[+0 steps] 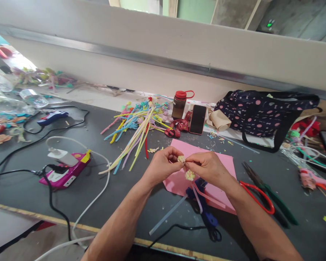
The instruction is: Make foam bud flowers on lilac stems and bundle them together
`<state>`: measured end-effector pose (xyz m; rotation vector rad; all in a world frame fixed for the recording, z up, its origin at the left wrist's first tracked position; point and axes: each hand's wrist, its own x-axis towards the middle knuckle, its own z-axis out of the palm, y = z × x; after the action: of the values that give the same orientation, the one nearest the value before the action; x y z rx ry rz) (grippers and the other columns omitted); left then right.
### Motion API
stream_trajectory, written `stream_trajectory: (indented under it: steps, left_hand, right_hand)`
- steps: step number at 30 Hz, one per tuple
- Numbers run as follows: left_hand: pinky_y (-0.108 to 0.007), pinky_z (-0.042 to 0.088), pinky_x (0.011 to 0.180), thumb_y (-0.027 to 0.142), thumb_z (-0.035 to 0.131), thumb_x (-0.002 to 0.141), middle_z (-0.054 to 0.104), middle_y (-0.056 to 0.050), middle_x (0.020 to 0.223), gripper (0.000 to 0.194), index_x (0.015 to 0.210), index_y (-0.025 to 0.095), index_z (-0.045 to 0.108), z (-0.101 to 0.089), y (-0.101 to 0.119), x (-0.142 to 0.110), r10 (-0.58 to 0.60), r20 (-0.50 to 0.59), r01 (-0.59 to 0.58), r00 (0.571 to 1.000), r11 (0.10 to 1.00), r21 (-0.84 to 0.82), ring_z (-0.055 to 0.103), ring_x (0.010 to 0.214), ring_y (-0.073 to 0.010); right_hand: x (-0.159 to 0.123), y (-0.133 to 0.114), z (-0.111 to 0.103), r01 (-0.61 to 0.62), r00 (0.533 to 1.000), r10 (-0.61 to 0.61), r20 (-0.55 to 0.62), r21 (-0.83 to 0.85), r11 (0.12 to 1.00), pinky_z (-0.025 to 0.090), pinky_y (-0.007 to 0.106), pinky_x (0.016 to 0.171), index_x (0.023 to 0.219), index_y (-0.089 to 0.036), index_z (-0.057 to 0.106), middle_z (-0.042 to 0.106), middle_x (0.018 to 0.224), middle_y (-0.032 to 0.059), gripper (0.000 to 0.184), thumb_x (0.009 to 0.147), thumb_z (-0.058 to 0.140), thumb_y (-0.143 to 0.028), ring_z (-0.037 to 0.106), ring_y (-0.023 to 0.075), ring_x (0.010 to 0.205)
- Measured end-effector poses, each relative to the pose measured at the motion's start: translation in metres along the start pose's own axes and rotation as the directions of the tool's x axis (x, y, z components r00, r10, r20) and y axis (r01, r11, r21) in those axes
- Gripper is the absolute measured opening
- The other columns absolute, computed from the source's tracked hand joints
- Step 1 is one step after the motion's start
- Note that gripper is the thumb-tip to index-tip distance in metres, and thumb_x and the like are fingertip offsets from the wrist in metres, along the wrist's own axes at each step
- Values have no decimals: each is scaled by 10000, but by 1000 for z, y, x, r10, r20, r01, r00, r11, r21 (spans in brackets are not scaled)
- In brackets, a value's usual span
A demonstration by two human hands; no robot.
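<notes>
Above a pink sheet [225,165], my left hand [163,163] pinches a small pale yellow flower-like piece [181,159] between thumb and forefinger. My right hand [209,167] is closed too, its fingertips meeting at the right edge of the same piece. Just below them is a yellowish blossom cluster [190,175] with pink strips [210,198] trailing from it; what supports it is unclear. Partly under these lies a blue glue gun [208,214], and a translucent glue stick [167,215] extends toward the lower left.
Fuzzy coloured stems [136,127] are heaped behind my left hand. Pliers [271,195] and red-handled scissors [258,195] lie right. A bottle [179,105], phone [197,119] and patterned bag [252,112] line the back. Cords surround a magenta power strip [67,174] at left.
</notes>
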<state>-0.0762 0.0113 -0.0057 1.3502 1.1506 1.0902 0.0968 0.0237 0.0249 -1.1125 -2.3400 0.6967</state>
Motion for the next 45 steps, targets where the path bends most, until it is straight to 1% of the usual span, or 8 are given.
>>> stream_trajectory:
  steps: [3,6,12,21,26,32,41,45]
  left_hand:
    - [-170,366,465,175,676,604,561,30,570,207,788,126,596,0,4,0,-71,22,73,997,995,-71,497,498,-71]
    - [-176,367,453,187,679,608,569,24,556,198,776,120,596,1,7,0,-125,40,129,991,984,-122,499,474,-72]
    - [-185,382,451,252,703,608,572,27,539,218,756,131,599,0,10,-1,-123,17,124,992,977,-175,507,458,-76]
    - [-195,402,492,294,687,650,576,11,592,246,808,130,591,0,4,0,-74,-47,67,996,989,-132,534,530,-94]
    - [-200,397,489,305,689,639,594,5,602,251,805,137,603,1,3,-1,-63,-69,54,996,990,-134,539,531,-102]
    - [-195,384,478,296,698,620,602,7,586,230,772,145,614,2,0,-1,-51,-96,41,994,993,-110,537,519,-102]
    - [-192,393,483,288,676,654,604,17,586,192,761,149,600,5,-5,0,-23,-114,14,993,996,-83,549,511,-95]
    - [-193,387,477,272,682,643,601,23,576,186,741,148,584,6,-5,1,-49,-114,37,992,994,-105,543,500,-93]
  right_hand:
    - [-1,2,-1,-5,999,3,47,40,999,298,210,529,669,-191,665,621,618,-20,214,810,507,-223,508,99,562]
    - [0,6,3,-61,995,51,88,114,992,298,209,510,702,-196,687,633,612,-21,199,804,530,-261,516,103,554]
    - [4,9,10,-119,992,107,60,242,963,311,202,492,718,-182,704,660,632,-12,180,778,576,-293,516,102,545]
    - [5,5,12,-122,991,130,-41,155,980,323,204,513,737,-200,713,670,636,-2,233,802,545,-347,541,113,561]
    - [5,4,15,-139,984,157,-87,184,973,317,198,482,696,-183,707,650,590,-10,179,764,575,-284,490,97,502]
    - [5,5,19,-120,984,148,-100,246,962,301,188,449,647,-159,676,583,517,-18,193,761,558,-260,465,90,475]
    - [3,7,24,-99,981,115,-158,109,989,319,197,483,660,-175,671,586,519,-14,200,785,530,-242,497,96,487]
    - [4,8,25,-104,981,119,-154,102,989,323,199,483,667,-176,670,605,537,-9,191,784,536,-246,517,102,497]
